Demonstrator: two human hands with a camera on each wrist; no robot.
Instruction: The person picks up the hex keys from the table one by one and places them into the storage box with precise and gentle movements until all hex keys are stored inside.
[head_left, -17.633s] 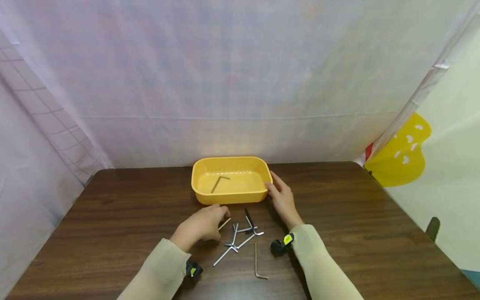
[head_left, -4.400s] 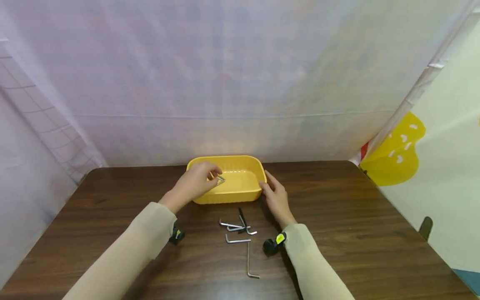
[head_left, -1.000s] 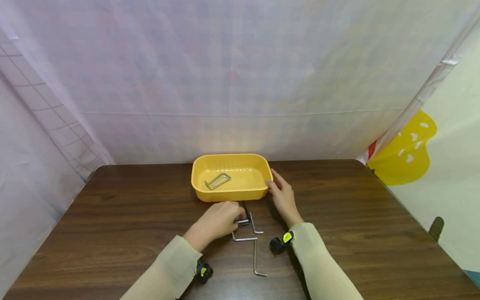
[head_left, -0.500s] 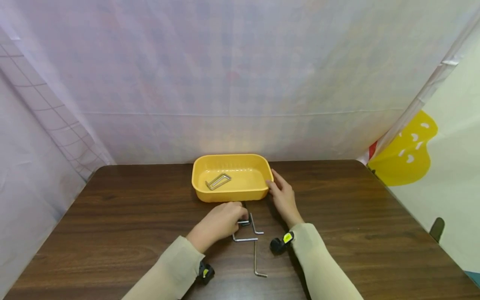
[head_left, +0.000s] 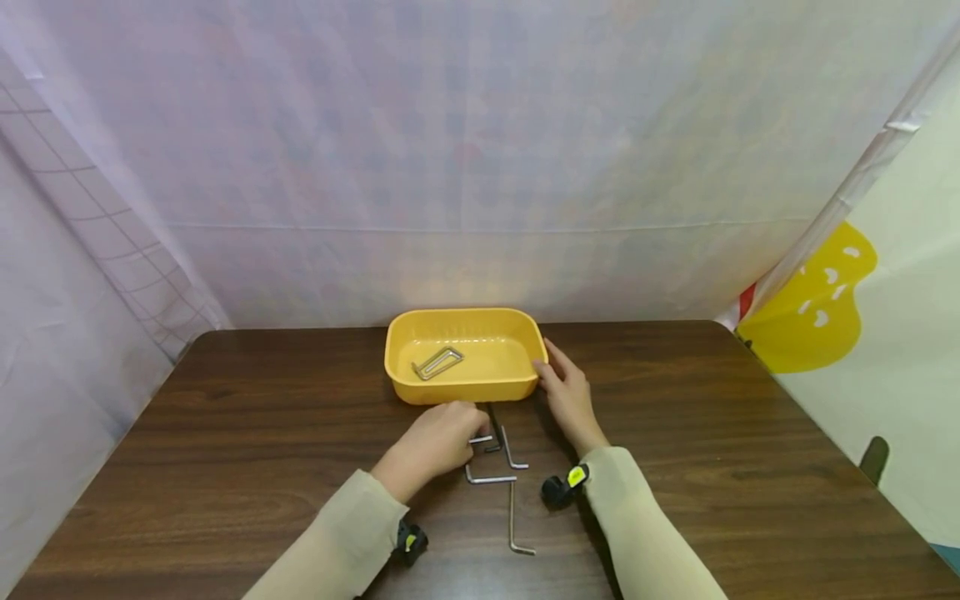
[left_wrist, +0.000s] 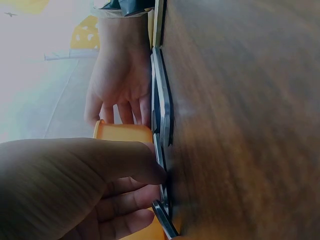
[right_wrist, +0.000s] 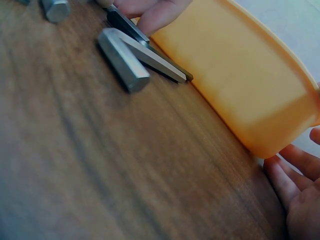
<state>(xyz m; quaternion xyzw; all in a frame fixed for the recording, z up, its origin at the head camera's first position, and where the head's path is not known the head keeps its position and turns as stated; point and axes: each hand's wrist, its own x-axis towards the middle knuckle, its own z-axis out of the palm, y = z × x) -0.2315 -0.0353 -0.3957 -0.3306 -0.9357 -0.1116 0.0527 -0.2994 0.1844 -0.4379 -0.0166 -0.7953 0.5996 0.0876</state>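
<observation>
My left hand (head_left: 435, 442) is low over the table, thumb and fingers pinching a silver hex key (head_left: 481, 439); in the left wrist view the bent end of that hex key (left_wrist: 165, 219) sticks out below the fingertips. Just right of it lie a black hex key (head_left: 496, 429) and another silver one (head_left: 511, 450). Nearer the front are a third silver hex key (head_left: 491, 480) and a brass-toned one (head_left: 512, 521). My right hand (head_left: 568, 400) holds the right end of a yellow plastic bin (head_left: 465, 392), thumb at the rim. Several brass-toned hex keys (head_left: 442, 368) rest inside it.
The dark wood-grain table (head_left: 247, 433) extends to both sides. A pale curtain (head_left: 465, 183) hangs right behind the bin. The right wrist view shows the tip of the silver hex key (right_wrist: 125, 62) lying close to the bin's side.
Since several seconds ago my left hand has moved from the bin down to the keys. In the last half second, the pinched silver hex key has shifted slightly left, off the black one.
</observation>
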